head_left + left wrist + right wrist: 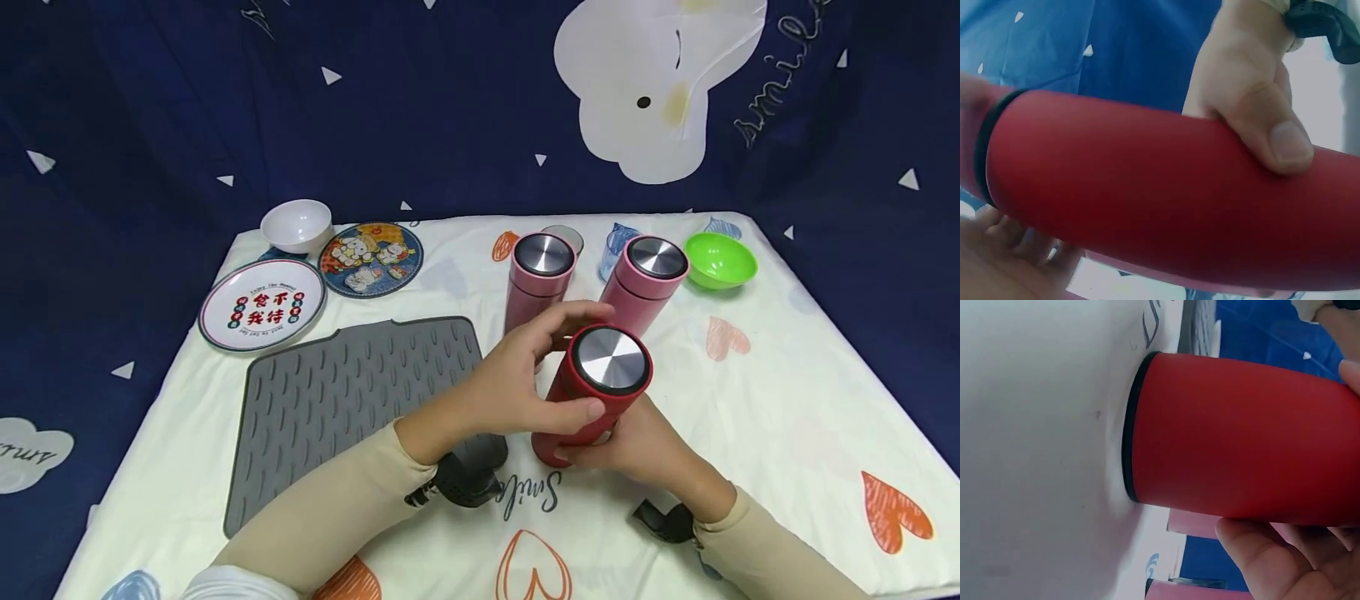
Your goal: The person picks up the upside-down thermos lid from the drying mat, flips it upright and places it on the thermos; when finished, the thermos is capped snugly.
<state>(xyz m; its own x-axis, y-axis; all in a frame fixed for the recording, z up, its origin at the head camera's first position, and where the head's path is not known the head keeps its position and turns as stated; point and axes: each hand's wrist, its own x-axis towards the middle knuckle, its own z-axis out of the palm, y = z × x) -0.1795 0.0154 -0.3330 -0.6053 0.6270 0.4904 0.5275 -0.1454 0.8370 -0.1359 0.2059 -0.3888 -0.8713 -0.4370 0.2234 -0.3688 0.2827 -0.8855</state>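
A red thermos (558,408) with a brushed-steel top stands between my two hands, slightly tilted in the head view. My left hand (517,375) curves round its upper part, thumb across the front and fingers behind the lid. Lower down, my right hand (645,446) grips the body from the right, its thumb near the base. In the right wrist view the black-rimmed base of the red thermos (1235,437) is at the white cloth; contact is hard to tell. Just behind are two pink thermoses, the left one (525,300) and the right one (637,292).
A grey ridged mat (360,383) lies to the left. Beyond it are a white plate (225,312) with red characters, a patterned blue plate (367,283) and a white bowl (296,225). Clear glasses, one a blue-tinted glass (611,258), and a green bowl (720,260) stand at the back.
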